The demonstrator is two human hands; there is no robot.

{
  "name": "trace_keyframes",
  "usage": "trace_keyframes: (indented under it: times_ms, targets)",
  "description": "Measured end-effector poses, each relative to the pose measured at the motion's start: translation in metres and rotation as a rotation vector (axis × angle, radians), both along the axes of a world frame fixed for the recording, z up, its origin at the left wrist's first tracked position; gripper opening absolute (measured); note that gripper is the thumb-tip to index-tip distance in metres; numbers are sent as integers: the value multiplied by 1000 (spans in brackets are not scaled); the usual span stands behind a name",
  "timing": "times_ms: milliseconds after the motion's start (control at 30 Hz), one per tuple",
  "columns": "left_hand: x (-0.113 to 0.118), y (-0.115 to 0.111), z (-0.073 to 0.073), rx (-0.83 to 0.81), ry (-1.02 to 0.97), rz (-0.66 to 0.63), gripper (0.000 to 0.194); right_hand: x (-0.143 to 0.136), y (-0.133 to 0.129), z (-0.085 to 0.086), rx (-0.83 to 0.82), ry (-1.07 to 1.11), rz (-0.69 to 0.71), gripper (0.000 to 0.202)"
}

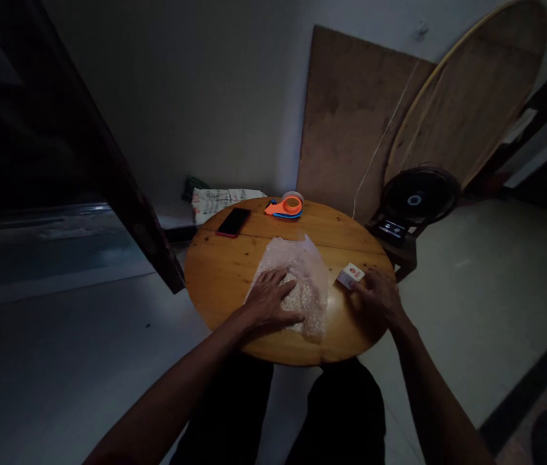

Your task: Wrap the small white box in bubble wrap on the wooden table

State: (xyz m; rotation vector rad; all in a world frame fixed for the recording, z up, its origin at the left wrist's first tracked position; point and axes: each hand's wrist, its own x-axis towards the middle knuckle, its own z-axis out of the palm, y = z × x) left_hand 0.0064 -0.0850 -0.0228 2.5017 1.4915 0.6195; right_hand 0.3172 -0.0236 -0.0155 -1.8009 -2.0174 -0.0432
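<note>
Beneath the spread left hand [267, 302] lies bubble wrap [309, 278]; the right hand [380, 296] grips a small box [350, 275].

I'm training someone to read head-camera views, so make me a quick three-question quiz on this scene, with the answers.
1. What lies under the left hand? A) a book; B) bubble wrap; C) a plate.
2. True or false: on the round wooden table, the phone lies left of the orange tape dispenser, as the wearer sees it.
3. Fill in: the right hand touches a small, partly white ____.

Key: 1: B. 2: true. 3: box.
</note>
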Motion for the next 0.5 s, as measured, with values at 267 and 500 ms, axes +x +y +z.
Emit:
trace_keyframes:
  times_ms: [267,500]
  targets:
    - [0,4,-3,13,4,-10,74,-97,-62,46,187,185,552,26]
    - [0,3,-3,-3,15,-3,77,-142,-15,14,-25,-68,444,32]
